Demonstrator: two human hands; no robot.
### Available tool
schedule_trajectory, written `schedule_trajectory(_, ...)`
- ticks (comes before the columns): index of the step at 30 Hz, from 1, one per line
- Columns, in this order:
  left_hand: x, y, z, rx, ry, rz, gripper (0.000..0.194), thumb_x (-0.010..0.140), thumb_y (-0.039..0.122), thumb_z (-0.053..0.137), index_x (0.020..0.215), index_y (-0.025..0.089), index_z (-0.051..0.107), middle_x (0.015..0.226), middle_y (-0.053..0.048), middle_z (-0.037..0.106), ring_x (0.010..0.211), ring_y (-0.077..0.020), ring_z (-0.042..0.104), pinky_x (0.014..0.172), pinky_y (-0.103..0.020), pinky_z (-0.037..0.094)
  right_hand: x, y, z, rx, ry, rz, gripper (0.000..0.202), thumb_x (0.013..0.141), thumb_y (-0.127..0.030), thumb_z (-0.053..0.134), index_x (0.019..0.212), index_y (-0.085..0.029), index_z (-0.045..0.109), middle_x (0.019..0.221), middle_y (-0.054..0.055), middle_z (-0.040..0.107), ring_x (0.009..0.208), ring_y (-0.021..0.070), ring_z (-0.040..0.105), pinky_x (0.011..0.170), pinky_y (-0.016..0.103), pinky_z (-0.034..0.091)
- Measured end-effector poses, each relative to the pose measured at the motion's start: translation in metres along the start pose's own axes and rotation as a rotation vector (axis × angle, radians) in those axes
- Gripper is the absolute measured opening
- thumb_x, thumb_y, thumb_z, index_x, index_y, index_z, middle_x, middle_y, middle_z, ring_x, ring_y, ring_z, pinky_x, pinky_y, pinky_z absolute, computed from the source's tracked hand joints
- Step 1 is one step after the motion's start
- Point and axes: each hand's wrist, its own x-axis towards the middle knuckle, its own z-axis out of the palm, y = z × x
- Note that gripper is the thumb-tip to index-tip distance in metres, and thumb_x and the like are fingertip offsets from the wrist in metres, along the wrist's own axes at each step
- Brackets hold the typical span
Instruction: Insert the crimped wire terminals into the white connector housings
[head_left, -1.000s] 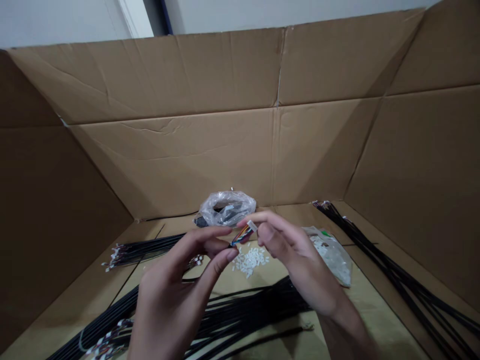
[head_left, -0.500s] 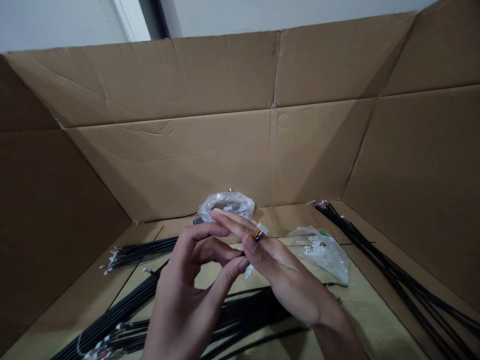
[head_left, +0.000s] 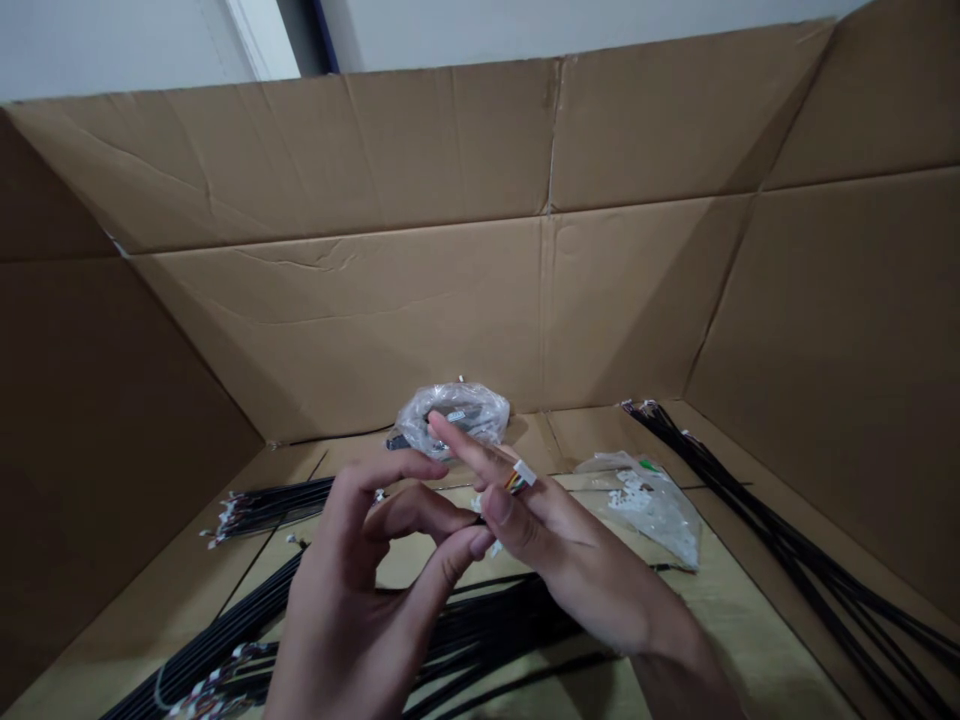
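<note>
A small white connector (head_left: 524, 472) with short coloured wires sticks up between the thumb and fingers of my right hand (head_left: 551, 535). Thumb and index finger of my left hand (head_left: 375, 585) pinch the dark cable just left of it, close to my right thumb. Most of the held cable is hidden by my fingers. Beneath both hands, a spread of black cables (head_left: 495, 630) lies on the table.
A clear plastic bag (head_left: 451, 408) sits by the back cardboard wall (head_left: 337, 320). Another bag (head_left: 652, 505) holds white connectors at the right. Black cable bundles lie at the left (head_left: 232, 625) and far right (head_left: 787, 545).
My left hand has shifted slightly left and down. The right fingers have shifted, and the connector has tilted a little and sits slightly lower.
</note>
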Motion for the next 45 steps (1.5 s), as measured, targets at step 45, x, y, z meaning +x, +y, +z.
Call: schedule_trajectory(45, -0.013, -0.006, -0.008, -0.185, -0.023, -0.004, 0.038, 0.087, 0.016, 0.069, 0.113, 0.039, 0.056, 0.074, 0.014, 0.073, 0.070, -0.0082, 0.073, 0.072, -0.012, 0.059, -0.003, -0.001, -0.005, -0.214, 0.127, -0.155, 0.043, 0.105, -0.058, 0.042, 0.142, -0.044, 0.058, 0.158, -0.012, 0.051, 0.151, 0.0182, 0.038, 0.129, 0.043, 0.024)
